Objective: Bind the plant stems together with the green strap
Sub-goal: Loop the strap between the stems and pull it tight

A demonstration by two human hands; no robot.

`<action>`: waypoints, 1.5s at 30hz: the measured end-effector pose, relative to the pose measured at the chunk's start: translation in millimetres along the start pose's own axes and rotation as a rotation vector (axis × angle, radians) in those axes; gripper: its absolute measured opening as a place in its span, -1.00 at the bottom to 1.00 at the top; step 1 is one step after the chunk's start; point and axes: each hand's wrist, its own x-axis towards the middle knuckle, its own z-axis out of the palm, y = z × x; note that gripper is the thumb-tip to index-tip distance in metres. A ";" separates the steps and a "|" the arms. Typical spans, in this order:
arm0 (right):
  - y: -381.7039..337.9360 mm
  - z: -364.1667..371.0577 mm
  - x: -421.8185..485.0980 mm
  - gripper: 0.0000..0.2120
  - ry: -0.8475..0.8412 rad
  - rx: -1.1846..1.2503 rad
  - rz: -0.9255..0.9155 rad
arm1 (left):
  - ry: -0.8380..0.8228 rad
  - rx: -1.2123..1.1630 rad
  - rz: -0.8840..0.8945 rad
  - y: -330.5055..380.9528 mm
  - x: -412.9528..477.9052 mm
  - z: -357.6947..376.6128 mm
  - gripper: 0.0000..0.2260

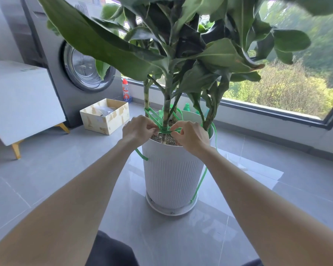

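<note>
A tall leafy plant with several stems (166, 104) grows from a white ribbed pot (171, 179) on the floor. A green strap (152, 117) loops around the stems just above the soil and crosses in front of the middle stem. My left hand (137, 129) pinches the strap on the left of that crossing. On the right of it, my right hand (190, 139) pinches the strap too. One loose strap end hangs down the pot's right side (200, 184); a shorter end sticks out below my left wrist (141, 155).
A taped cardboard box (106, 117) sits on the grey tile floor to the left. Behind it stands a front-loading washing machine (81, 68) and a white cabinet (17, 100). A red-capped bottle (126, 91) stands by the window ledge (267, 112).
</note>
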 end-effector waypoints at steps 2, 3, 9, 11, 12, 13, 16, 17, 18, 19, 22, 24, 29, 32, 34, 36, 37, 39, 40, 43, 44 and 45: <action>4.1 -2.6 -0.6 -0.83 0.014 -0.009 0.010 | 0.011 -0.022 -0.023 -0.9 -0.3 1.6 -0.84; 6.4 -3.3 -0.9 -0.83 0.020 -0.012 0.013 | 0.014 -0.039 -0.038 -1.2 -0.3 2.0 -0.83; 17.3 -3.7 -1.5 -0.82 0.042 -0.016 0.003 | 0.007 -0.171 -0.140 -2.2 2.4 8.2 -0.83; 19.7 -3.5 -1.5 -0.82 0.050 -0.018 -0.004 | 0.018 -0.210 -0.169 -2.6 3.1 10.2 -0.85; 20.7 -3.9 -1.6 -0.82 0.057 -0.016 -0.004 | 0.019 -0.235 -0.180 -3.2 3.4 11.3 -0.84; 21.4 -4.4 -1.7 -0.83 0.064 -0.013 -0.002 | 0.017 -0.263 -0.189 -3.7 3.6 12.1 -0.83; 23.0 -6.1 -3.0 -0.84 0.087 0.000 -0.004 | 0.020 -0.316 -0.197 -4.3 2.7 13.9 -0.80; 23.6 -6.8 -3.8 -0.84 0.094 0.005 -0.006 | 0.026 -0.317 -0.195 -4.5 2.5 14.3 -0.79; 24.0 -7.3 -4.4 -0.84 0.101 0.009 -0.008 | 0.031 -0.315 -0.194 -4.7 2.5 14.6 -0.78; 24.5 -8.0 -5.1 -0.83 0.108 0.012 -0.010 | 0.038 -0.312 -0.197 -4.6 2.5 14.4 -0.76; 25.2 -11.7 -7.2 -0.82 0.129 0.023 -0.020 | 0.074 -0.296 -0.235 -3.2 2.9 13.6 -0.73; 25.9 -14.6 -8.4 -0.83 0.145 0.039 -0.027 | 0.100 -0.275 -0.266 -1.2 2.1 13.8 -0.76; 32.3 -21.0 -12.3 -0.85 0.179 0.042 -0.027 | 0.019 -0.481 -0.308 2.9 -0.4 16.7 -0.76; 36.7 -24.6 -15.2 -0.86 0.175 0.041 -0.013 | -0.022 -0.621 -0.376 6.5 -3.5 17.3 -0.75; 39.9 -26.8 -16.8 -0.86 0.167 0.033 -0.007 | -0.043 -0.687 -0.442 10.2 -4.7 17.2 -0.76; 43.0 -29.1 -18.3 -0.87 0.159 0.027 0.002 | -0.076 -0.745 -0.502 13.4 -6.0 16.8 -0.76; 44.1 -30.3 -18.8 -0.87 0.157 0.023 0.008 | -0.095 -0.771 -0.523 13.8 -6.0 17.2 -0.76; 46.2 -32.5 -19.6 -0.88 0.158 0.017 0.013 | -0.120 -0.796 -0.540 13.8 -6.4 18.5 -0.77; 47.0 -33.0 -19.7 -0.89 0.161 0.018 0.012 | -0.130 -0.803 -0.546 13.3 -6.2 19.0 -0.78; 49.1 -34.2 -19.8 -0.89 0.167 0.027 0.016 | -0.197 -0.875 -0.598 14.8 -6.0 19.0 -0.93; 49.8 -34.5 -19.8 -0.89 0.169 0.029 0.019 | -0.217 -0.893 -0.614 15.9 -6.2 19.3 -0.97; 50.5 -34.9 -19.9 -0.89 0.170 0.032 0.023 | -0.229 -0.902 -0.626 16.7 -5.6 19.9 -0.96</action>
